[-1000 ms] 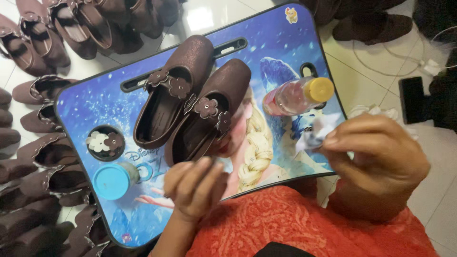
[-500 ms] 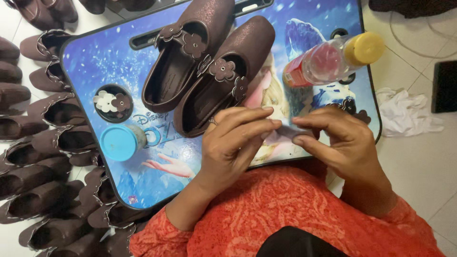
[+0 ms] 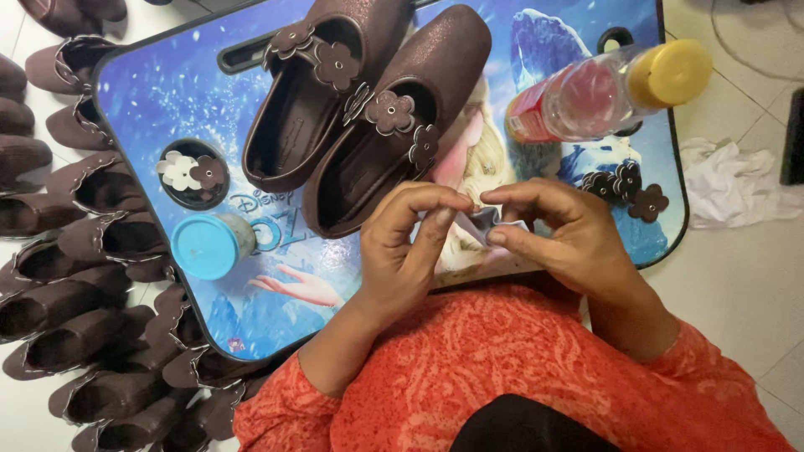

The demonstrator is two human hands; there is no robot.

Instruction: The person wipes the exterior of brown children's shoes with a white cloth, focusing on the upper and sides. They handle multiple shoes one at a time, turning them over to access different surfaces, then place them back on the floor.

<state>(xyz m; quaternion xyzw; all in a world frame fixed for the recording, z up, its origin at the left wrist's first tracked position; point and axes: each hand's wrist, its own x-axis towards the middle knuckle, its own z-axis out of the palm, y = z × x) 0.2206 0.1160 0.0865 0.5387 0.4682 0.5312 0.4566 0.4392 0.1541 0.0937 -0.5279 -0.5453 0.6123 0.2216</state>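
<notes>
Since a moment ago, a small pale scrap (image 3: 494,222) has been brought mid-frame, pinched by left hand (image 3: 410,251) and right hand (image 3: 561,238), below the brown shoes (image 3: 368,109).

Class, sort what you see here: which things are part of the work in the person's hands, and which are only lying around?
In the work:
left hand and right hand, pinching a small pale piece
pair of brown shoes on the lap board
loose brown flowers

Lying about:
white cloth
brown shoes on the floor
</notes>
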